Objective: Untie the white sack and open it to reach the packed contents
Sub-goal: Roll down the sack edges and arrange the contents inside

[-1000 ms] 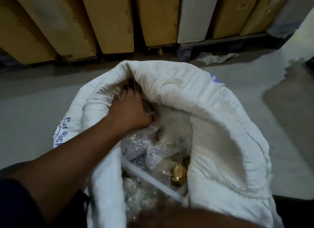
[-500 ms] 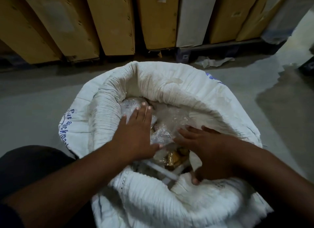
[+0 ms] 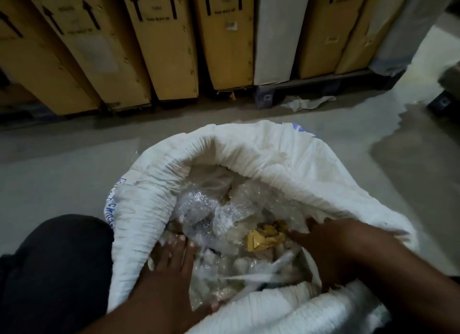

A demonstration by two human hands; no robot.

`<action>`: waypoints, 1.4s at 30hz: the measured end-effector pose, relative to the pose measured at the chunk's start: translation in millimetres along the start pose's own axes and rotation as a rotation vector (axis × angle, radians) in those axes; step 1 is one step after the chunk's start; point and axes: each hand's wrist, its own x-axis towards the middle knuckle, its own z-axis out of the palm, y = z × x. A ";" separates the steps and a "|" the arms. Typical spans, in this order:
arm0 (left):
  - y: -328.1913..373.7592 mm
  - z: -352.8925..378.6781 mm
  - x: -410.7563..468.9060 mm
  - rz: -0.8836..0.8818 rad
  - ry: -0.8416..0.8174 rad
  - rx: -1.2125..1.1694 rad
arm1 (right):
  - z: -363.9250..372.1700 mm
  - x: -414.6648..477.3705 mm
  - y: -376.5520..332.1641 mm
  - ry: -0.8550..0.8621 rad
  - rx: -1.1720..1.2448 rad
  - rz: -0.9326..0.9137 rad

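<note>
Fingers (image 3: 185, 241) of left hand (image 3: 171, 259) extended, flat on clear plastic packets (image 3: 211, 209) near left wall of sack (image 3: 261, 154); open, gripping nothing. Right hand (image 3: 331, 249) at sack's right side, fingers spread and blurred; looks open, pressing cloth outward, though curled on rim or not cannot be told. Sack upright on floor (image 3: 62, 171), just beside a dark-trousered knee (image 3: 62, 259), mouth already wide, rim rolled into a thick collar. No tie seen on it now. Inside: bubble wrap, clear bags, a tan packet (image 3: 263, 236) near right hand, a white strip (image 3: 261, 274) across near side. Boxes (image 3: 161, 47) well behind.

Judged: untying done, last of opening in hand. To do well: push both walls apart evenly, roll near collar lower so it cannot flop back over contents, keep palms flat and avoid snagging thin plastic. Lift white strip clear before digging deeper. Risk: slack sack slumps and spills packets toward near side.
</note>
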 end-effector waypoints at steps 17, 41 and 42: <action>2.9 -165.0 116.8 0.249 0.245 -0.334 | -73.1 41.3 4.1 0.549 0.197 -0.165; -23.6 -143.9 162.8 0.182 0.542 -0.128 | -64.8 95.8 42.9 1.061 0.360 0.016; -24.4 -146.9 163.4 0.167 0.544 -0.095 | -66.8 94.8 44.5 1.101 0.357 0.039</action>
